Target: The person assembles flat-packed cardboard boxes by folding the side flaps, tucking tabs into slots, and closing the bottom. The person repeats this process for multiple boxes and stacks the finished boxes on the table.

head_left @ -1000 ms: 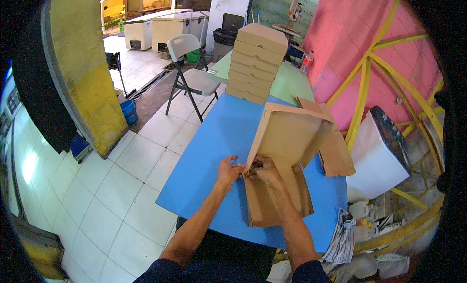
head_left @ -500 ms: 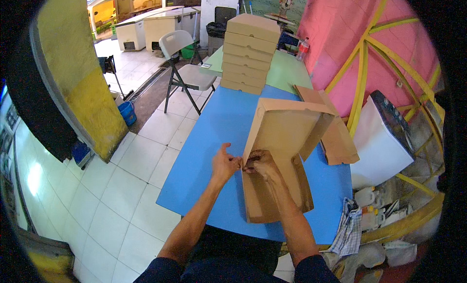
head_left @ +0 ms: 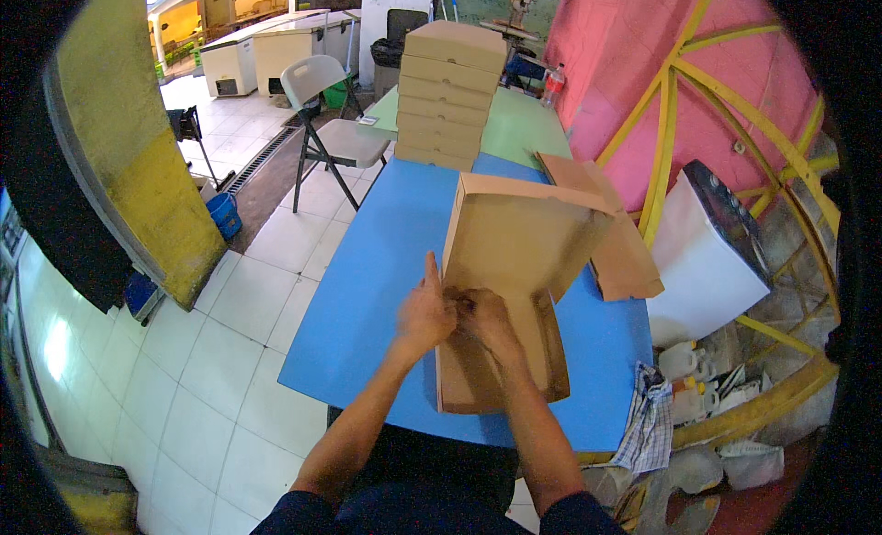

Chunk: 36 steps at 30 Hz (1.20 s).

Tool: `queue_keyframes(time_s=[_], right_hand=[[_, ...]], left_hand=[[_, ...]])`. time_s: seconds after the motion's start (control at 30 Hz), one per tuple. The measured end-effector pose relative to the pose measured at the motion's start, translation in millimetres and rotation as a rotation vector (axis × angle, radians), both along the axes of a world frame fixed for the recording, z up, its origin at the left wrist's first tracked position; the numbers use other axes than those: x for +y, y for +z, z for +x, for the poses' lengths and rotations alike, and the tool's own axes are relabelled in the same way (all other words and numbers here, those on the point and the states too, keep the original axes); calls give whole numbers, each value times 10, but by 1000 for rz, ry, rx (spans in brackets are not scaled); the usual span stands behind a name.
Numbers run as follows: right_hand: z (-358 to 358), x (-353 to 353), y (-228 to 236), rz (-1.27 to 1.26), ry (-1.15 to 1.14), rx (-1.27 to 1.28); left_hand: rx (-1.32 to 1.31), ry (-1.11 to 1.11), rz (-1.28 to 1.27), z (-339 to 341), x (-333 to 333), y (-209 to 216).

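A brown cardboard box (head_left: pixel 525 227) stands on the blue table (head_left: pixel 363 287) with its lid raised at the back. My left hand (head_left: pixel 426 316) presses on the outside of the box's left side near the fold, its index finger stretched upward and the other fingers curled in. From inside the box, my right hand (head_left: pixel 489 322) grips the same side, fingers bent and close against my left hand. The fingertips of both hands meet around the cardboard there, and the exact hold is partly hidden and slightly blurred.
A tall stack of folded boxes (head_left: pixel 446 98) stands at the far end. Flat cardboard (head_left: pixel 611 241) lies to the right, by a white appliance (head_left: pixel 706 259). A checked cloth (head_left: pixel 649 415) hangs at the table's right corner. A folding chair (head_left: pixel 335 135) stands left of the table.
My left index finger has straightened upward. My right hand has closed in tighter at the box's left side. The whole view has shifted slightly, so the scene sits further left.
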State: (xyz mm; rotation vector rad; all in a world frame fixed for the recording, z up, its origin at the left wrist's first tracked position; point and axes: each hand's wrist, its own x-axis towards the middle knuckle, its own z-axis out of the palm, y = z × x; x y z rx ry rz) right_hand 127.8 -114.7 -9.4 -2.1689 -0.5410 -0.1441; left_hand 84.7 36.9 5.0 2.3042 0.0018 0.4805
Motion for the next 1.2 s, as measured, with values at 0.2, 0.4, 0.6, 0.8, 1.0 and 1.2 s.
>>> queue_keyframes(time_s=[0.2,0.4,0.6,0.8,1.0,1.2], right_hand=[[-226,-1082,790,23,-628,-203],[485,-1506,627,-84,-273,-323],[264,-1561,200,309,-41,91],[-373,-1506,7,133,-114,112],[-1111,-1270,471,-234,11,-115],[-956,-1159,189,10,74,-274]], left_hand=[[-67,-138,-215,277,344,35],[10,-355,-93,489,593,391],[-256,-319,305,154,888,217],[-62,-71,429,-368,777,123],[330,-360,-141,-1099,608,33],[208,-165,125,-1041,393,-259]])
